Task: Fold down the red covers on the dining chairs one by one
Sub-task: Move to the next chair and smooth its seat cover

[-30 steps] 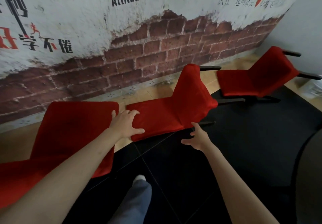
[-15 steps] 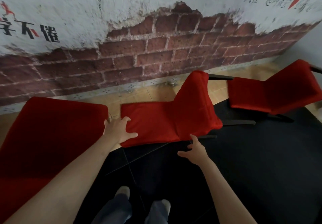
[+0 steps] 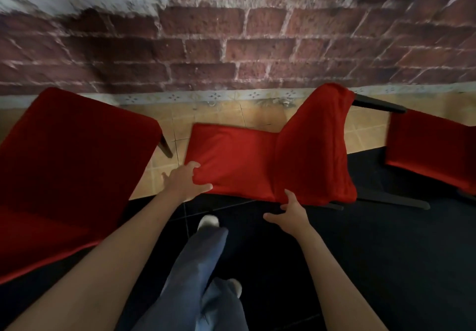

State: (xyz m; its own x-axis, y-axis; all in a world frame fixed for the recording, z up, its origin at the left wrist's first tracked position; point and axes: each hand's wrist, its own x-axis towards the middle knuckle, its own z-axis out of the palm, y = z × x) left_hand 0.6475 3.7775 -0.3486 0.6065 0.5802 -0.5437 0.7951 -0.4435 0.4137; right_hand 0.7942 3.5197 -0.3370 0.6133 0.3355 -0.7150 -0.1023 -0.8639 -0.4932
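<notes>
Red cover [image 3: 247, 160] of the middle dining chair, seen from above: it lies over the seat and rises over the backrest at the right, between a covered chair [image 3: 69, 165] on the left and another covered chair [image 3: 432, 155] on the right, all three standing along the brick wall [image 3: 231, 34]. The left hand [image 3: 184, 182] grips the near left corner of the seat cover, thumb on top of the fabric and fingers curled round the edge. The right hand [image 3: 292, 211] sits at the near edge where seat meets backrest; its fingers are spread and bent, the fingertips touching the lower hem, and whether they have actually pinched cloth cannot be told.

Risks, judged from this position. (a) The two grips are unequal: if the left hand pulls while the right has only a fingertip contact, the cover is likely to skew and bunch toward the left corner instead of folding evenly. (b) The backrest portion is loose and creased; a tug at the seat edge could drag it off the top of the backrest, so the fabric slides toward the dark floor [image 3: 360, 253]. (c) The chair is light-framed with thin dark legs [image 3: 391, 199]; a sideways pull may shift or tip it toward its neighbours. (d) The person's foot [image 3: 209, 221] stands close under the seat edge, where hanging cloth could catch.
</notes>
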